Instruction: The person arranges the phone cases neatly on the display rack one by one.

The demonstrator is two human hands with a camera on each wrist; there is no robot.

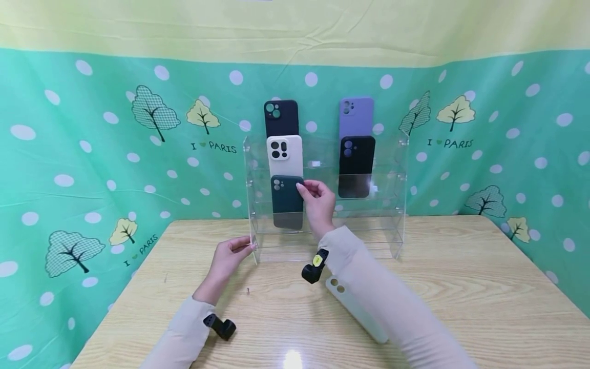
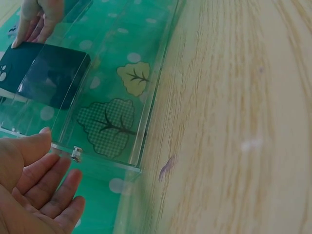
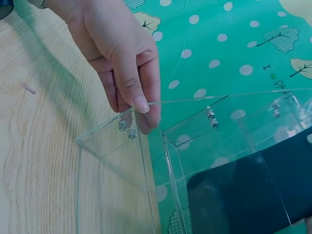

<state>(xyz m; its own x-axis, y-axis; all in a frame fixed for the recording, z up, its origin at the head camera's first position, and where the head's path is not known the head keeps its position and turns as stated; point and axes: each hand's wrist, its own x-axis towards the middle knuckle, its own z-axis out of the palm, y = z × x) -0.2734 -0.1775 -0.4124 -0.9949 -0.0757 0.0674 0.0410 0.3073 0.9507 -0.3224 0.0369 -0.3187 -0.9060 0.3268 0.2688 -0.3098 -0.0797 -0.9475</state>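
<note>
My right hand (image 1: pixel 319 204) pinches the upper right corner of a dark green phone case (image 1: pixel 287 192) with camera cutouts. This case stands in a low left slot of a clear acrylic display rack (image 1: pixel 322 240); the rack's front lip covers its lower part. Down at the rack's left side, my left hand (image 1: pixel 229 256) holds the edge of the side panel. In the right wrist view the left hand (image 3: pixel 127 63) has its thumb on one face of that panel and fingers on the other, near metal screws (image 3: pixel 127 129).
Above the green case stand a white phone case (image 1: pixel 286 164) and a black one (image 1: pixel 282 123). On the right are a purple case (image 1: pixel 356 118) and another black case (image 1: pixel 357 166). A pale case (image 1: pixel 352 307) lies on the wooden table (image 1: pixel 470 287), partly under my right forearm.
</note>
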